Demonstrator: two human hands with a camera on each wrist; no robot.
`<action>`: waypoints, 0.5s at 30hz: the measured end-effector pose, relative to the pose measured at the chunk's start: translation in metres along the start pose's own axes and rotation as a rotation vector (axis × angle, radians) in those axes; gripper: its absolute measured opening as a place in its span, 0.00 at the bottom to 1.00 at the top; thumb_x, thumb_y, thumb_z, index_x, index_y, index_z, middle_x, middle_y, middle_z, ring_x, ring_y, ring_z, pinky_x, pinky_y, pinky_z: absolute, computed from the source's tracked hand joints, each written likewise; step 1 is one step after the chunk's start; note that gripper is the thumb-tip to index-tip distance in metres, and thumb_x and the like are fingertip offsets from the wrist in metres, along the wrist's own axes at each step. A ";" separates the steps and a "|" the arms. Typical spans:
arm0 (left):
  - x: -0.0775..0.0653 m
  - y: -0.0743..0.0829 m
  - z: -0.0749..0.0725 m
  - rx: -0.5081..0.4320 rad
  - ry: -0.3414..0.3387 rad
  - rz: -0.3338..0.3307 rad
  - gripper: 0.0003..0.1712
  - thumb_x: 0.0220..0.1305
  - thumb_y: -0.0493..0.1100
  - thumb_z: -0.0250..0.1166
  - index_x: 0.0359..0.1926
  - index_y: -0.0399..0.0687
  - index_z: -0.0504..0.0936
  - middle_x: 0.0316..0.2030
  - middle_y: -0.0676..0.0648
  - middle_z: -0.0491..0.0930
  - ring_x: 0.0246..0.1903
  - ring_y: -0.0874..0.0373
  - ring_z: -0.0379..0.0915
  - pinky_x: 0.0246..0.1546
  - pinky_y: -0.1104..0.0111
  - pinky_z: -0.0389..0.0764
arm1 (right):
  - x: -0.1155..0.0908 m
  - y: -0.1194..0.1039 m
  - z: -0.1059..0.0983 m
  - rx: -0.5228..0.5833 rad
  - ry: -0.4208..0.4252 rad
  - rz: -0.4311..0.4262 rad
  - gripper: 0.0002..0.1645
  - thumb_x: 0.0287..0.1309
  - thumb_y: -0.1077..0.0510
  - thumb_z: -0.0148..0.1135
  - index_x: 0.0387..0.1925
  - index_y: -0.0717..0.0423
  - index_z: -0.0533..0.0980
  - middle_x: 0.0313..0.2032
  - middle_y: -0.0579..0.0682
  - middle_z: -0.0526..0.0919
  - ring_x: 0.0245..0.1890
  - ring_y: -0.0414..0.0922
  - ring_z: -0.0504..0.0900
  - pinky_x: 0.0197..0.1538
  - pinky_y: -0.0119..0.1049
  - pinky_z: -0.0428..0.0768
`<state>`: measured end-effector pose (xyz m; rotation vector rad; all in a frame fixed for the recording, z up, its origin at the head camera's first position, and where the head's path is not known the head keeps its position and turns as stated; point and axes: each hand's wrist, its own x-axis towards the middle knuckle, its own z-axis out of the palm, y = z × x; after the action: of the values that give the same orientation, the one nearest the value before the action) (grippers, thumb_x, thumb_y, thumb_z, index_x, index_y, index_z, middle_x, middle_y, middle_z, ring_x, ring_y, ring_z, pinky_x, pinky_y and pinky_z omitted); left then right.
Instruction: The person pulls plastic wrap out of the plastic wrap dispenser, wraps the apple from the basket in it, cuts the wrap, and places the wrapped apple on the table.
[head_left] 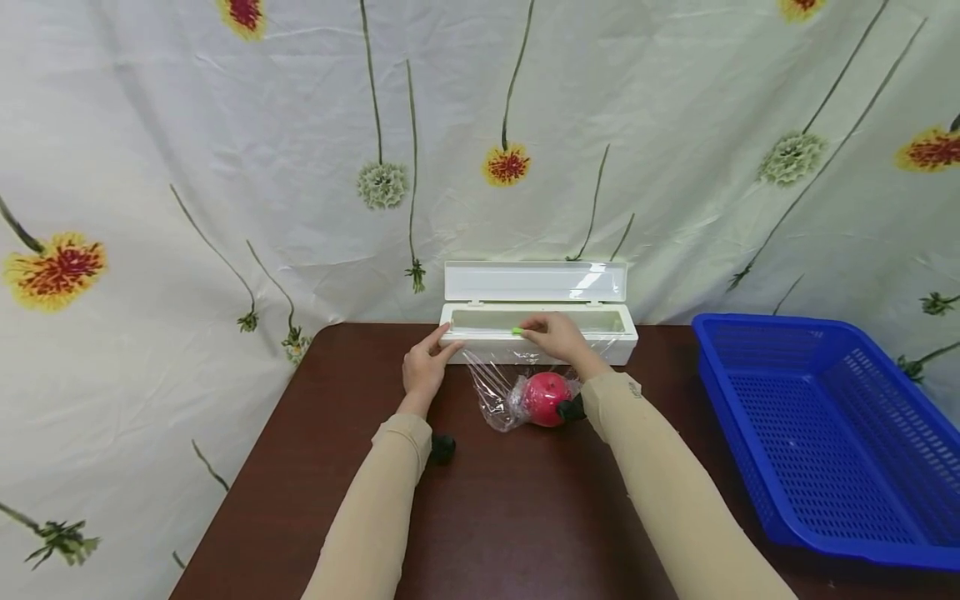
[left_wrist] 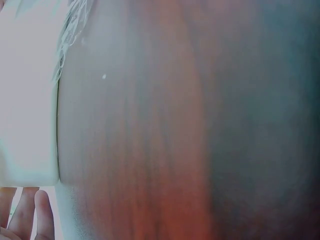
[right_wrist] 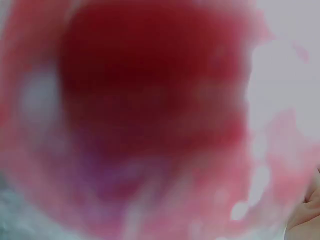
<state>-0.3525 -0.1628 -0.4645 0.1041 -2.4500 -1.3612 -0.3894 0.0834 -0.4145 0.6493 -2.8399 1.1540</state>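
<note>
A white plastic wrap dispenser (head_left: 619,353) stands at the back of the table, its lid (head_left: 525,282) raised. My left hand (head_left: 424,372) grips its left end, thumb along the front edge; in the left wrist view, fingers (left_wrist: 44,215) show just past that end. With thumb and fingertips, my right hand (head_left: 557,335) pinches a small green slide cutter (head_left: 517,331) near the middle of the dispenser's front rail. Clear plastic wrap (head_left: 491,392) hangs from the rail onto the table, around a red round fruit (head_left: 546,397). That fruit fills the right wrist view, blurred.
A blue plastic basket (head_left: 738,433) stands on the table's right side. Behind the dispenser hangs a flowered cloth (head_left: 480,225). Black wrist camera parts (head_left: 442,450) show beside the left sleeve and next to the fruit.
</note>
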 end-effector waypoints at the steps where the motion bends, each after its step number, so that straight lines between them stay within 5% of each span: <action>1: 0.000 0.000 0.000 -0.001 0.000 -0.002 0.31 0.54 0.59 0.67 0.60 0.66 0.75 0.19 0.47 0.72 0.12 0.58 0.52 0.20 0.65 0.61 | 0.000 0.001 -0.001 0.004 0.003 0.001 0.14 0.61 0.57 0.60 0.45 0.60 0.80 0.43 0.55 0.83 0.46 0.51 0.80 0.53 0.43 0.74; 15: -0.001 0.001 0.000 -0.017 0.012 0.020 0.31 0.54 0.57 0.68 0.60 0.63 0.76 0.20 0.45 0.75 0.13 0.57 0.53 0.20 0.65 0.60 | -0.008 0.012 -0.010 0.013 0.021 -0.003 0.14 0.61 0.57 0.60 0.45 0.62 0.80 0.43 0.57 0.83 0.46 0.53 0.80 0.52 0.44 0.75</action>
<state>-0.3514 -0.1625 -0.4641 0.0839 -2.4224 -1.3690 -0.3876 0.1005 -0.4164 0.6386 -2.8155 1.1730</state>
